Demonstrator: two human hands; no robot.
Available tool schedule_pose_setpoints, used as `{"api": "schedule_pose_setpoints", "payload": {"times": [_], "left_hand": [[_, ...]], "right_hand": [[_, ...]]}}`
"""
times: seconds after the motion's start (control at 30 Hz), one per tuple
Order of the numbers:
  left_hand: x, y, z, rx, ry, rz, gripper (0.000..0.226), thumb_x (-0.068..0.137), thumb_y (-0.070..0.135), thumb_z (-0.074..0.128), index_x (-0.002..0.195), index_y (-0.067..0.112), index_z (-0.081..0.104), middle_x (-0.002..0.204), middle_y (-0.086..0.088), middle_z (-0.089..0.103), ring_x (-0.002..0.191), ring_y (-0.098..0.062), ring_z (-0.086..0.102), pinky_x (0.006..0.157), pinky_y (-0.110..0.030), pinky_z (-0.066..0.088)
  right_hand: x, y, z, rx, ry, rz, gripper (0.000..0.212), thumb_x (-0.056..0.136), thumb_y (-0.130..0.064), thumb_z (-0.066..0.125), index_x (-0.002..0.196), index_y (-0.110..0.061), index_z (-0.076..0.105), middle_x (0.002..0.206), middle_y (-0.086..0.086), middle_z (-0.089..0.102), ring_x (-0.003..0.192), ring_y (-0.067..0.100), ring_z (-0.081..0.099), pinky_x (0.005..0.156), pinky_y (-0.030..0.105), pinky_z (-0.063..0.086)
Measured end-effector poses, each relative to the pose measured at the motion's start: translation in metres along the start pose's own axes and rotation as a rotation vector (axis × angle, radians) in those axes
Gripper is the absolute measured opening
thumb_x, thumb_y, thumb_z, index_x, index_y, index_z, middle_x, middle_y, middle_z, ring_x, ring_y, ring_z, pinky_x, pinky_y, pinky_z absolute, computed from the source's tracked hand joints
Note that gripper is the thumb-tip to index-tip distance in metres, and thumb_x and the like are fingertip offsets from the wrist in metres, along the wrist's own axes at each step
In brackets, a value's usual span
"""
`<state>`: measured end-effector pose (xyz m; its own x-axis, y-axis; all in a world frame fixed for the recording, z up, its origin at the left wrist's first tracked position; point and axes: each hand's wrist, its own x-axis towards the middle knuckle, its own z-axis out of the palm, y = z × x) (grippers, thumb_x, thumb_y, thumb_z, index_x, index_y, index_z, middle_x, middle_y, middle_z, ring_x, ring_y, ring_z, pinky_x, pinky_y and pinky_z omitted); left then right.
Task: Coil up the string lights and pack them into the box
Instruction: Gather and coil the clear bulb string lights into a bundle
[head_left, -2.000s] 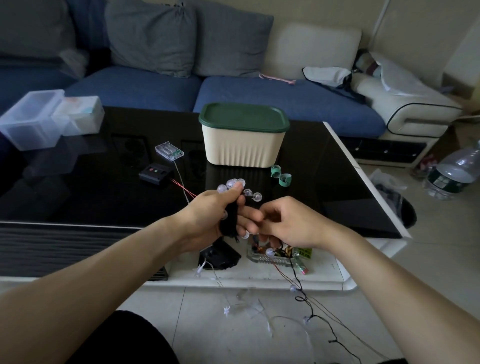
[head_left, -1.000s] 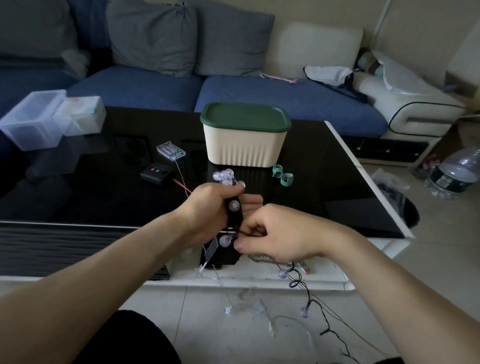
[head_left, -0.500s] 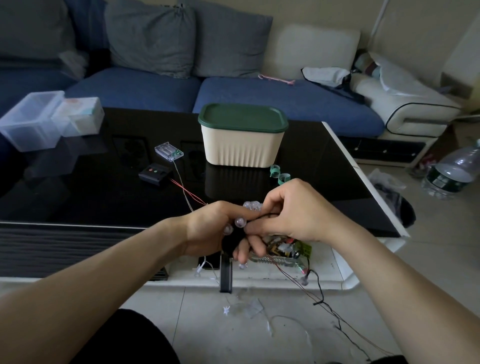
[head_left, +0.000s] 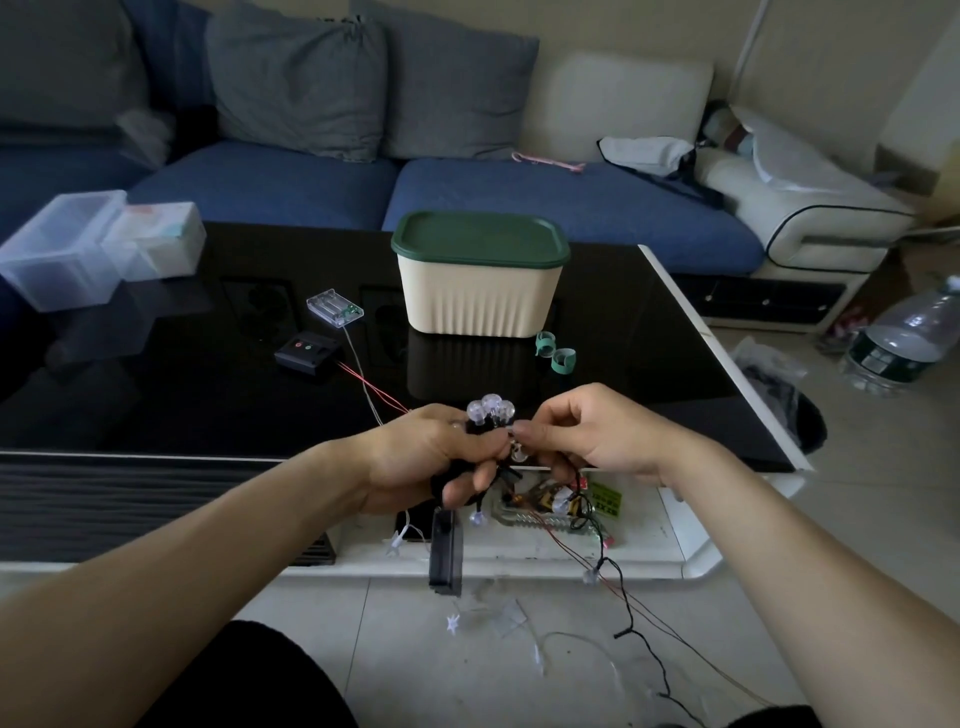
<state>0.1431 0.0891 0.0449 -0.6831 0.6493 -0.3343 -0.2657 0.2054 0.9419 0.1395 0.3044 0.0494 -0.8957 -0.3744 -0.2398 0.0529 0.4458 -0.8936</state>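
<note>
The left hand (head_left: 426, 462) is clenched around a coiled bundle of black-wired string lights with clear round bulbs (head_left: 488, 413), held above the near edge of the glossy black bench (head_left: 182, 384). The right hand (head_left: 592, 431) pinches the wire beside the bulbs; loose wire trails to the floor. The cream ribbed plastic box with a green lid (head_left: 480, 275) stands closed on the bench.

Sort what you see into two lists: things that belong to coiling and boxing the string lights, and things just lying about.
Part of the job:
left hand
right hand
string lights, bunched in the left grip
black wire trailing to the floor
cream box, green lid on

Lying about:
clear battery holder
black switch box
green clips
clear tubs
water bottle
</note>
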Motion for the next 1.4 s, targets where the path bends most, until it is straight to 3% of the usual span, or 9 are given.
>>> {"api": "schedule_pose_setpoints", "payload": {"times": [0.17, 0.47, 0.6, 0.7, 0.97, 1.07, 1.17, 1.23, 1.4], "left_hand": [[0.008, 0.004, -0.003, -0.375, 0.3, 0.036, 0.022, 0.102, 0.014, 0.042, 0.083, 0.006, 0.051, 0.059, -0.009, 0.057, 0.043, -0.016, 0.05, 0.047, -0.023, 0.043], [0.01, 0.01, -0.007, -0.668, 0.454, 0.204, 0.032, 0.107, 0.015, 0.033, 0.091, -0.001, 0.055, 0.089, -0.019, 0.074, 0.08, -0.03, 0.074, 0.066, -0.027, 0.061], [0.007, 0.016, -0.018, -0.79, 0.493, 0.279, 0.033, 0.107, 0.014, 0.03, 0.086, 0.003, 0.053, 0.093, -0.02, 0.074, 0.084, -0.029, 0.075, 0.075, -0.031, 0.061], [0.004, 0.017, -0.027, -0.851, 0.481, 0.331, 0.023, 0.105, 0.011, 0.035, 0.102, -0.002, 0.054, 0.098, -0.02, 0.073, 0.09, -0.027, 0.074, 0.083, -0.031, 0.059], [0.007, 0.014, -0.023, -0.732, 0.502, 0.345, 0.011, 0.093, 0.002, 0.052, 0.098, -0.006, 0.058, 0.122, -0.025, 0.065, 0.107, -0.03, 0.069, 0.095, -0.034, 0.05], [0.007, 0.012, -0.019, -0.613, 0.492, 0.328, 0.029, 0.078, 0.007, 0.065, 0.102, -0.009, 0.059, 0.125, -0.03, 0.061, 0.107, -0.03, 0.069, 0.094, -0.033, 0.053], [0.007, 0.008, -0.012, -0.466, 0.473, 0.293, 0.031, 0.067, 0.008, 0.07, 0.093, -0.001, 0.056, 0.118, -0.031, 0.063, 0.102, -0.031, 0.07, 0.095, -0.037, 0.053], [0.006, 0.005, -0.008, -0.419, 0.396, 0.262, 0.022, 0.073, 0.01, 0.069, 0.089, 0.0, 0.059, 0.101, -0.023, 0.064, 0.095, -0.03, 0.066, 0.086, -0.036, 0.057], [0.0, 0.007, 0.0, -0.245, 0.274, 0.131, 0.031, 0.094, 0.024, 0.055, 0.082, -0.002, 0.065, 0.062, -0.009, 0.064, 0.057, -0.019, 0.062, 0.057, -0.027, 0.052]], "right_hand": [[0.005, 0.012, 0.002, 0.039, -0.059, 0.066, 0.025, 0.093, -0.028, 0.064, 0.099, -0.006, 0.072, 0.081, 0.007, 0.072, 0.082, 0.022, 0.065, 0.077, 0.032, 0.052], [0.016, 0.011, 0.011, 0.387, -0.095, 0.223, 0.027, 0.102, -0.03, 0.054, 0.089, -0.008, 0.062, 0.086, 0.013, 0.061, 0.081, 0.027, 0.063, 0.067, 0.036, 0.059], [0.017, 0.017, 0.011, 0.235, -0.046, 0.288, 0.035, 0.106, -0.04, 0.045, 0.11, -0.008, 0.059, 0.081, 0.009, 0.065, 0.064, 0.019, 0.062, 0.052, 0.027, 0.046], [0.015, 0.024, 0.006, -0.021, -0.023, 0.239, 0.033, 0.106, -0.033, 0.048, 0.104, -0.006, 0.068, 0.073, 0.003, 0.064, 0.052, 0.009, 0.052, 0.053, 0.027, 0.038], [0.006, -0.001, 0.023, -0.447, -0.124, 0.031, 0.024, 0.095, -0.038, 0.065, 0.079, -0.026, 0.079, 0.08, 0.014, 0.072, 0.062, 0.017, 0.051, 0.062, 0.036, 0.043], [0.003, -0.016, 0.038, -0.414, -0.216, -0.042, 0.018, 0.092, -0.037, 0.07, 0.084, -0.025, 0.08, 0.081, 0.006, 0.074, 0.066, 0.013, 0.055, 0.067, 0.04, 0.047], [-0.003, -0.029, 0.043, -0.296, -0.284, -0.105, 0.01, 0.09, -0.028, 0.076, 0.089, -0.018, 0.078, 0.072, -0.009, 0.07, 0.065, 0.0, 0.057, 0.067, 0.023, 0.046], [-0.006, -0.033, 0.042, -0.25, -0.242, -0.173, 0.01, 0.089, -0.026, 0.077, 0.092, -0.016, 0.078, 0.076, -0.007, 0.07, 0.069, 0.005, 0.06, 0.07, 0.026, 0.05], [-0.004, -0.032, 0.03, -0.148, 0.154, -0.348, 0.011, 0.094, -0.02, 0.07, 0.086, -0.016, 0.077, 0.067, -0.009, 0.07, 0.061, 0.0, 0.06, 0.061, 0.017, 0.046]]}}
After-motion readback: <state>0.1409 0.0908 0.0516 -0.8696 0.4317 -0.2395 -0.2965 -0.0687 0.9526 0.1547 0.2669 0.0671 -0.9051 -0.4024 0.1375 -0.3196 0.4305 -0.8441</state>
